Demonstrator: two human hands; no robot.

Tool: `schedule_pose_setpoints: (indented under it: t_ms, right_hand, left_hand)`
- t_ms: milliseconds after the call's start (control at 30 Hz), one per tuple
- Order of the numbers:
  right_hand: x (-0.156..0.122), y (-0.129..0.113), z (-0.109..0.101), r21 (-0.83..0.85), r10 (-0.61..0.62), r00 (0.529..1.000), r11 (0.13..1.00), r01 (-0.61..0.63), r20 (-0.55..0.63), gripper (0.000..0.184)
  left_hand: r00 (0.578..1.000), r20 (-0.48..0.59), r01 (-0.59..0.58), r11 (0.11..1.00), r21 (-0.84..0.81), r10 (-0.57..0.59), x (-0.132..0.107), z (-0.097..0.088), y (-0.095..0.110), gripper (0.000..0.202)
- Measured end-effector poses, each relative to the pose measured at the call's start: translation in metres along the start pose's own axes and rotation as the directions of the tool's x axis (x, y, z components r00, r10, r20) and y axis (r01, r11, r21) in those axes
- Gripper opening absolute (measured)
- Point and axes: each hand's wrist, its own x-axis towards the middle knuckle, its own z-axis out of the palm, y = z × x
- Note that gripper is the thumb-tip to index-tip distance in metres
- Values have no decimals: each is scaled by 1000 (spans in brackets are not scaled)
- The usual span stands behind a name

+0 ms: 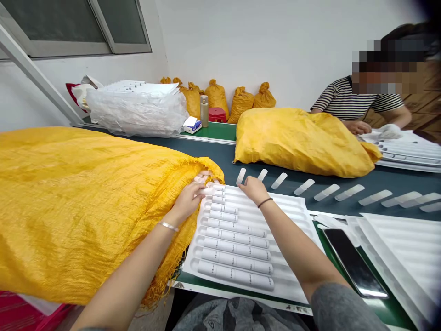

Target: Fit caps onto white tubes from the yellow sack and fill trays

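Note:
A white moulded tray [292,285] lies in front of me with several white tubes [237,262] set in its grooves. My left hand [189,197] rests at the open mouth of a big yellow woven sack [69,202], fingers curled around white tubes at the tray's far left corner. My right hand [254,189] is over the tray's far edge, fingers bent downward; what they hold is hidden. A bracelet sits on my left wrist, a dark band on my right.
Several white tubes [327,191] ride in a row on the dark belt [227,156]. A second yellow sack [299,140] lies beyond. A phone [354,264] and empty trays [409,248] are at right. A person in a striped shirt [347,101] works at far right.

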Motion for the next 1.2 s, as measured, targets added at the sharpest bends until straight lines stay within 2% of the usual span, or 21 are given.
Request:
schedule_pose_setpoints:
  t_ms: [133,233,300,367,400,467,533,567,633,700,733,800,867,933,1067,1133,1200]
  right_hand:
    - [-43,2,13,66,-189,975,981,183,119,19]
    - [-64,3,14,116,-272,959,958,262,75,16]
    - [-75,2,9,144,-283,959,949,279,6,16]
    - [-87,-2,2,293,-272,961,917,272,-42,19]
    - [-94,-5,-1,430,-276,960,862,268,-46,21]
    - [-107,-13,-3,731,-319,947,641,234,-23,27]
    - [-118,-21,-4,899,-378,926,404,166,-1,33]
    - [-121,-24,-4,933,-391,920,329,146,-5,35]
    - [-125,-27,-6,953,-381,923,258,161,-53,36]
    - [-125,-25,-11,920,-360,917,274,280,-172,32]
    - [-124,-23,-15,873,-369,896,316,370,-247,29]
    - [-123,-19,-23,719,-441,820,426,549,-365,22]
    - [-123,-16,-30,565,-537,741,491,663,-402,22]
    - [-123,-15,-35,500,-586,710,513,698,-390,23]
    - [-124,-15,-37,488,-585,736,560,670,-339,25]
    - [-124,-16,-36,508,-569,768,587,630,-295,25]
    - [-125,-17,-34,569,-519,819,607,555,-246,26]
  left_hand:
    - [1000,-5,-16,989,-150,16,-24,-7,18,27]
    - [1000,-17,18,961,-276,-24,-37,-8,31,28]
    - [993,-29,84,873,-480,-111,-42,-7,41,35]
    - [971,-34,148,706,-692,-237,-47,-5,52,57]
    - [955,-35,166,627,-761,-296,-49,-4,57,69]
    - [925,-31,184,515,-837,-380,-53,-1,68,80]
    - [908,-12,197,452,-870,-419,-55,2,75,71]
    - [903,-12,198,439,-877,-430,-56,4,78,64]
    - [893,-41,190,459,-868,-448,-58,5,79,53]
    - [885,-97,199,557,-806,-456,-60,4,79,47]
    - [885,-108,227,623,-748,-453,-61,2,78,44]
    - [894,-93,298,737,-607,-438,-65,-2,78,41]
    - [912,-41,335,799,-500,-408,-69,-6,79,40]
    - [934,28,328,822,-465,-356,-74,-9,80,40]
    - [958,139,287,861,-421,-251,-82,-15,78,40]
    - [974,103,223,923,-315,-200,-85,-17,77,37]
    - [994,38,106,981,-160,-101,-87,-18,77,34]
